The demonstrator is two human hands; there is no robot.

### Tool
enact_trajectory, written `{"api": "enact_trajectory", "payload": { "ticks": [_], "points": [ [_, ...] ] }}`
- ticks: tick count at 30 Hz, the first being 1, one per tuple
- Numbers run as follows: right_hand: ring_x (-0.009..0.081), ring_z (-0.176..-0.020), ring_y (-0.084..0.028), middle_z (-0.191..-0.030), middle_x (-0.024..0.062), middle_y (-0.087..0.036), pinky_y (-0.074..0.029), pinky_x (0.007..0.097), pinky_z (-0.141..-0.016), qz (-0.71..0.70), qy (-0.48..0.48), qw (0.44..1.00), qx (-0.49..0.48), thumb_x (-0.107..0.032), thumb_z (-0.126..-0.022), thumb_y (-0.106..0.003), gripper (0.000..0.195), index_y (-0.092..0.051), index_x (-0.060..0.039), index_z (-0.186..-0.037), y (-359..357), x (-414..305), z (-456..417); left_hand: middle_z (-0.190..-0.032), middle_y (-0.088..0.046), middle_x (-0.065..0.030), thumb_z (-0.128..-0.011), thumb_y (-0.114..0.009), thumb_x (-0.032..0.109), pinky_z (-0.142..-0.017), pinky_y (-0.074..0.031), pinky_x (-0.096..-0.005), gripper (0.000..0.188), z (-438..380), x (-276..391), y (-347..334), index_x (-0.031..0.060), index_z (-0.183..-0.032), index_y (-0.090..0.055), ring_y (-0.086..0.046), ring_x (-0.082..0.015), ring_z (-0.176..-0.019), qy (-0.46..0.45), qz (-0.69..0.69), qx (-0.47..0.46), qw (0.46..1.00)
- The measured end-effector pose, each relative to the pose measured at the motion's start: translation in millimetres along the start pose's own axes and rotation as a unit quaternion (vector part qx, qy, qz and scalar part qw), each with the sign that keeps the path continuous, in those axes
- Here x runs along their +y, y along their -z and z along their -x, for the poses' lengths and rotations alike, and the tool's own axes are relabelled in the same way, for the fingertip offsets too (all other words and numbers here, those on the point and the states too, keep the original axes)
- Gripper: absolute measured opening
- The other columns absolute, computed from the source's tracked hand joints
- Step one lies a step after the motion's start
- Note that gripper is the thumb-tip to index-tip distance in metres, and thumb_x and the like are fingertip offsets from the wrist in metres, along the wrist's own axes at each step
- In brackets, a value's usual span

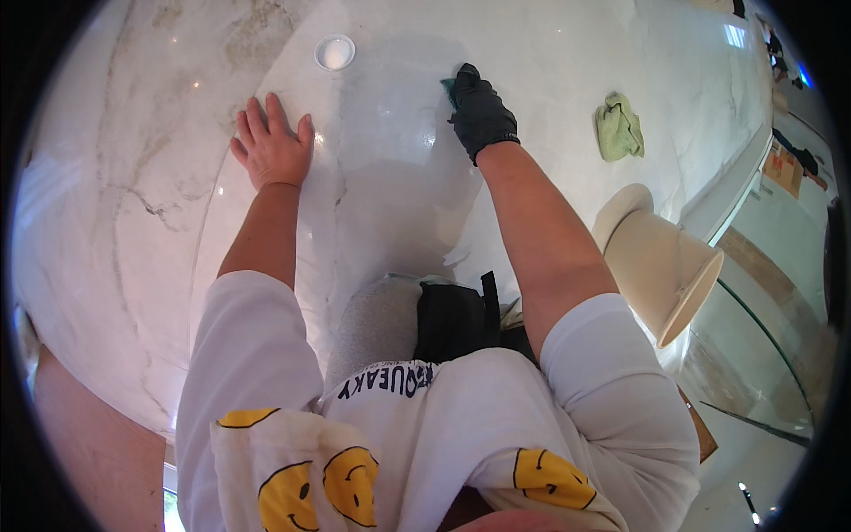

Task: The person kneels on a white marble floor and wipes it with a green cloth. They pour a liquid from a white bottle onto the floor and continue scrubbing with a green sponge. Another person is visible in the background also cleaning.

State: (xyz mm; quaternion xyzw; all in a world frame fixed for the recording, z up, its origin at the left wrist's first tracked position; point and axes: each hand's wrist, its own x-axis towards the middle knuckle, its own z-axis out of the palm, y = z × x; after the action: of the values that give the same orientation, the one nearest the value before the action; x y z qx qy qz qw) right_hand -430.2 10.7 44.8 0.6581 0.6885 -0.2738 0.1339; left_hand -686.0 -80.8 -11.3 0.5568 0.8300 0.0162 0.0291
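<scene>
My bare left hand [276, 146] lies flat with fingers spread on a glossy, veined marble-look surface [399, 219]. My right hand [480, 113], in a black glove, presses a teal pad or cloth [449, 92] on the same surface; only a corner of it shows past the fingers. Above and between my hands sits a small round white-rimmed container or fitting [334, 52]; which one, I cannot tell. A crumpled light green cloth [619, 128] lies to the right of my gloved hand.
A beige, bucket-shaped object with a rounded end [658, 266] is beside my right forearm. Past the slab's right edge are a curved glass edge [771, 346] and a cardboard box [783, 169]. Parts of other people show at the far right. A wooden surface [100, 439] is at lower left.
</scene>
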Motion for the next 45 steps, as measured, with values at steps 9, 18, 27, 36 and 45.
{"api": "enact_trajectory", "payload": {
  "ticks": [9, 18, 27, 36, 45],
  "points": [
    [0.0373, -0.096, -0.053, -0.107, 0.0203, -0.053, -0.043, 0.0489, -0.079, -0.028, -0.012, 0.999, 0.027, -0.036, -0.090, -0.033, 0.040, -0.042, -0.0046, -0.112, -7.2, 3.2, 1.8, -0.139, -0.024, -0.0105, -0.081, -0.043, 0.051, -0.102, -0.015, -0.0523, 0.064, 3.3, -3.8, 2.3, 0.0162, -0.133, -0.030, -0.019, -0.0299, -0.129, 0.007, -0.011, -0.007, 1.000],
    [0.0375, -0.104, -0.050, -0.109, 0.0184, -0.054, -0.041, 0.0480, -0.085, -0.044, -0.016, 0.999, -0.008, -0.028, -0.088, -0.036, 0.027, -0.043, -0.0116, -0.110, -25.7, 8.6, 36.7, -0.139, -0.024, -0.0103, -0.081, -0.044, 0.050, -0.102, -0.014, -0.0517, 0.064, 4.8, -3.2, 5.3, 0.0165, -0.133, -0.030, -0.018, -0.0300, -0.130, 0.013, -0.022, -0.026, 0.999],
    [0.0377, -0.109, -0.046, -0.115, 0.0190, -0.051, -0.036, 0.0468, -0.090, -0.076, -0.022, 0.996, -0.034, -0.039, -0.088, -0.030, 0.038, -0.039, -0.0131, -0.115, -29.9, 8.8, 33.9, -0.138, -0.025, -0.0104, -0.081, -0.044, 0.050, -0.101, -0.016, -0.0516, 0.063, 7.0, -1.6, 2.9, 0.0157, -0.133, -0.030, -0.019, -0.0301, -0.129, 0.010, -0.026, -0.030, 0.999],
    [0.0357, -0.115, -0.043, -0.123, 0.0224, -0.045, -0.031, 0.0432, -0.097, -0.093, -0.046, 0.995, 0.002, -0.047, -0.090, -0.013, 0.060, -0.040, -0.0059, -0.125, -12.1, 9.7, 17.2, -0.138, -0.025, -0.0098, -0.081, -0.044, 0.050, -0.100, -0.017, -0.0529, 0.062, 1.5, 2.8, -0.8, 0.0160, -0.132, -0.031, -0.019, -0.0304, -0.129, 0.007, -0.011, -0.023, 1.000],
    [0.0382, -0.105, -0.050, -0.120, 0.0221, -0.048, -0.040, 0.0442, -0.087, -0.161, -0.095, 0.982, -0.038, -0.052, -0.089, -0.019, 0.062, -0.045, -0.0027, -0.117, 6.7, -0.8, 3.8, -0.138, -0.024, -0.0097, -0.081, -0.044, 0.051, -0.100, -0.017, -0.0527, 0.063, 3.8, -0.9, -0.4, 0.0162, -0.132, -0.031, -0.019, -0.0306, -0.129, 0.008, -0.016, -0.022, 1.000]
  ]
}}
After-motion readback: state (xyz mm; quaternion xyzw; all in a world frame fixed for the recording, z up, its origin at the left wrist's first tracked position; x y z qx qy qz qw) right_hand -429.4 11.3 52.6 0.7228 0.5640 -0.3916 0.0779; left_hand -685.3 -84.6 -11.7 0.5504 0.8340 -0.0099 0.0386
